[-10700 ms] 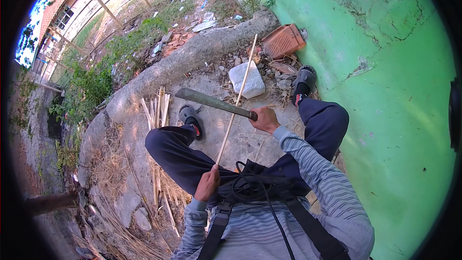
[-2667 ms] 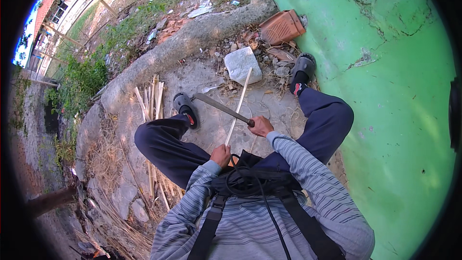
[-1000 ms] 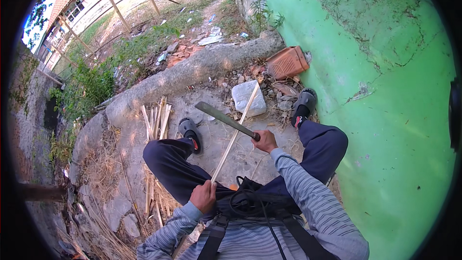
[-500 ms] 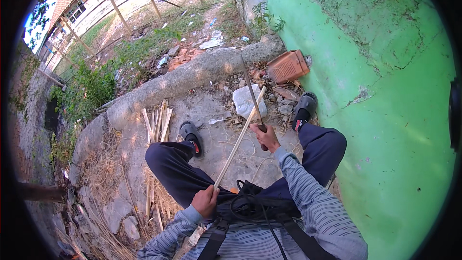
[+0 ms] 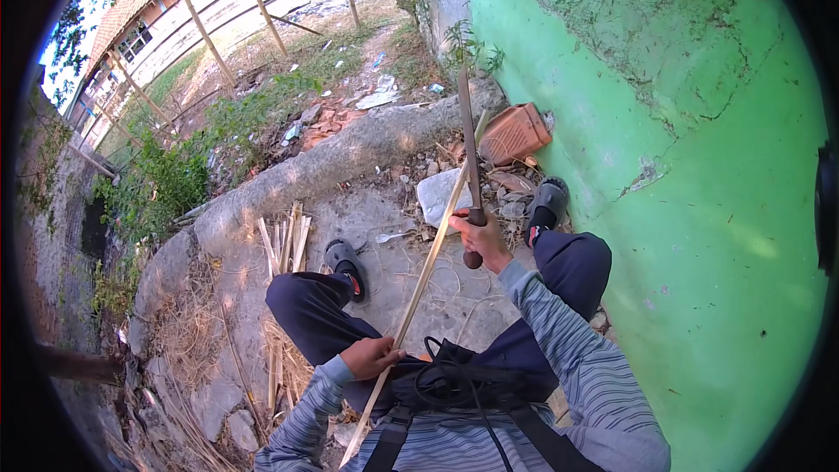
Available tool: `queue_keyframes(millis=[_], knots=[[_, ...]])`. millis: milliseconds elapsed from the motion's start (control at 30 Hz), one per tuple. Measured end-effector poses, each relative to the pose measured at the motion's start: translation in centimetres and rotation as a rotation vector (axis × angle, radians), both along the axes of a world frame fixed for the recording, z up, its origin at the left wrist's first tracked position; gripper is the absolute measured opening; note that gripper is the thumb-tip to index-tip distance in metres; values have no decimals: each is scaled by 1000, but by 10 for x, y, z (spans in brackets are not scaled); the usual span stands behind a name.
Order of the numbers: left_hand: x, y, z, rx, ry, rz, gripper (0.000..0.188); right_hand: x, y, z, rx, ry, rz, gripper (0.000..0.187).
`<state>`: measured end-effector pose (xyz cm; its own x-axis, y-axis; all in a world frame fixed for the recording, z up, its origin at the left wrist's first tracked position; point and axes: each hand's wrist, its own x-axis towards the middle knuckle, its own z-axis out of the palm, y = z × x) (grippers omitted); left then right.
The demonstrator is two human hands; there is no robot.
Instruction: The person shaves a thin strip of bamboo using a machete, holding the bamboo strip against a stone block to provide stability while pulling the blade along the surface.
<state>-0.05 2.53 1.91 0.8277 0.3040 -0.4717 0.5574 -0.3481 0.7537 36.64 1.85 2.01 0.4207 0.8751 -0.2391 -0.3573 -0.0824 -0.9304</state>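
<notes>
Split-bamboo strip (image 5: pixel 423 284): it ran slantwise between the seated person's knees, its far end beyond the whitish stone block (image 5: pixel 435 199) and its near end beside the waist. The left hand (image 5: pixel 371 358) lay over its lower part, fingers lightly grasping it, evidently to steady that end. The right hand (image 5: pixel 483 240) had its fingers clenched round the handle of a machete (image 5: pixel 469 140), blade pointing up and away; thumb and forefinger appeared to touch the strip, a hold that presumably let one hand manage both. The strip was pale, straight, thin and smooth-looking; the blade, long, dark and dull; the handle, brown and rounded. More split pieces (image 5: pixel 287 240) lay bunched near the left shoe (image 5: pixel 343 259), likely for easy reach, on rough grey ground (image 5: pixel 459 301) strewn with curled shavings. A ribbed terracotta block (image 5: pixel 514 134) leaned by the flaking green wall (image 5: pixel 699 227).
</notes>
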Motion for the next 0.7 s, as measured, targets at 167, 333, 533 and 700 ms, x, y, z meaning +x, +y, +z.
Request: queue_keyframes(millis=[167, 333, 533, 700], knots=[[85, 59, 25, 13, -286, 242, 43, -1, -3, 19, -7, -186, 19, 27], [187, 86, -3, -394, -503, 324, 34, 3, -3, 7, 36, -510, 42, 26], [191, 85, -29, -725, -385, 433, 29, 13, -18, -29, -30, -942, 84, 32], [183, 83, -35, -648, -326, 485, 29, 7, -21, -36, -230, -1129, 163, 37]])
